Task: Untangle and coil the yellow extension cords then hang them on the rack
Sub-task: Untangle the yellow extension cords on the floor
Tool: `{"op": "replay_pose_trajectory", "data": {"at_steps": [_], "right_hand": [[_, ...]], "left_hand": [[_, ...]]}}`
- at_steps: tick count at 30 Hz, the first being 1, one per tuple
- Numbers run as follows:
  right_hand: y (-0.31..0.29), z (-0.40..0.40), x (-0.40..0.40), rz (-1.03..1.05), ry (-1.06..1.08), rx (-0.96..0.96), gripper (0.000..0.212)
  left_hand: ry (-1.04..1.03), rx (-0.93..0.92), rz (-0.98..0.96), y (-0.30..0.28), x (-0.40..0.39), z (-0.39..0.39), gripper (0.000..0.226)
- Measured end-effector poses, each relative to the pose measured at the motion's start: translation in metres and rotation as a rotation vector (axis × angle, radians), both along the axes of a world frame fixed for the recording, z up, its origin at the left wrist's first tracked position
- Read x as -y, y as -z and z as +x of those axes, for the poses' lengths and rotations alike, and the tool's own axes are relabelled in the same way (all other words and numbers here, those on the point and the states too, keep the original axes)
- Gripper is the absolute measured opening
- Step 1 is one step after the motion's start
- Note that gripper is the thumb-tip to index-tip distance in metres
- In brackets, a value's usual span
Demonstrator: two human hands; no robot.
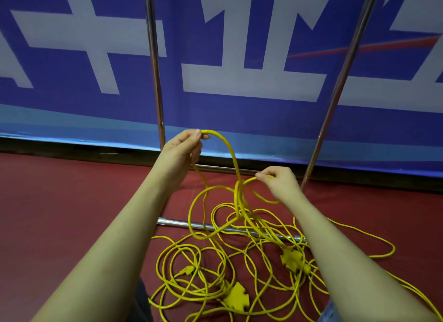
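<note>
Yellow extension cords (239, 261) sprawl as one tangled heap on the red floor (60, 201) at about six o'clock from the centre of view, loops crossing one another and draped over the rack's (155, 81) low chrome base bar (182, 223), whose two uprights rise toward twelve and one o'clock in front of a blue banner (239, 105). From the heap a raised loop (230, 153) arches between both hands: the left hand (182, 146), at eleven o'clock of the pile, pinches the top of the arch with fingers curled round it, while the right hand (280, 180), lower and at one o'clock of the pile, has its fingers closed on a strand just beside the point where several strands bunch together. That bunching is the main hazard, as I judge it: pulling the hands apart could cinch the crossing into a tight knot rather than free it. Lifting further could drag cord across the base bar and snag there, or tip the rack. Smaller still, two triple-outlet heads (236, 297) and a plug (185, 271) lie inside the loops at five to six o'clock; any of them may catch on a passing loop and jam the draw.
</note>
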State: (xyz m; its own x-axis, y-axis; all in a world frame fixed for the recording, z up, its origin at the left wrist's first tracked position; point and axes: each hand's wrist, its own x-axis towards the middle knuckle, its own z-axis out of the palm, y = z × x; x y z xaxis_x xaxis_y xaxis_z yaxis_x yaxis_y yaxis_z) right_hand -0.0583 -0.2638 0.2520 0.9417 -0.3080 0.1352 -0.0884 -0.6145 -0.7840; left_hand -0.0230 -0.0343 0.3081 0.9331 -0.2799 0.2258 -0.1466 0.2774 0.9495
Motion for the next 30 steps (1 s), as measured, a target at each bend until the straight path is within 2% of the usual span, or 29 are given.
{"op": "replay_pose_trajectory", "data": {"at_steps": [4,7,11,13,15,18,24,28,30], "right_hand": [[0.01,0.002,0.002,-0.007,0.101,-0.112,0.011],[0.008,0.001,-0.004,-0.017,-0.139,-0.116,0.013],[-0.012,-0.011,-0.02,0.43,-0.445,-0.153,0.03],[-0.013,-0.012,-0.022,0.437,-0.587,-0.157,0.028],[-0.014,-0.012,-0.023,0.397,-0.671,-0.145,0.016],[-0.013,-0.01,-0.023,0.444,-0.654,-0.105,0.007],[-0.021,-0.014,-0.017,0.562,-0.416,-0.033,0.009],[-0.029,-0.018,-0.013,0.553,-0.411,-0.044,0.015],[-0.033,-0.019,-0.015,0.541,-0.429,-0.058,0.018]], "left_hand": [[0.021,-0.014,-0.026,0.0,0.004,-0.001,0.026],[0.027,-0.023,0.021,0.003,0.012,-0.001,0.025],[0.003,-0.032,0.055,0.007,0.018,0.0,0.026],[-0.033,-0.051,0.045,0.008,0.017,0.001,0.026],[-0.057,-0.07,0.053,0.007,0.014,0.003,0.026],[-0.07,-0.124,0.136,0.005,0.006,0.008,0.024],[-0.053,-0.182,0.441,0.005,-0.012,0.012,0.019],[0.026,-0.125,0.533,0.003,-0.009,0.009,0.021],[0.06,-0.028,0.577,0.0,-0.005,0.004,0.017]]}}
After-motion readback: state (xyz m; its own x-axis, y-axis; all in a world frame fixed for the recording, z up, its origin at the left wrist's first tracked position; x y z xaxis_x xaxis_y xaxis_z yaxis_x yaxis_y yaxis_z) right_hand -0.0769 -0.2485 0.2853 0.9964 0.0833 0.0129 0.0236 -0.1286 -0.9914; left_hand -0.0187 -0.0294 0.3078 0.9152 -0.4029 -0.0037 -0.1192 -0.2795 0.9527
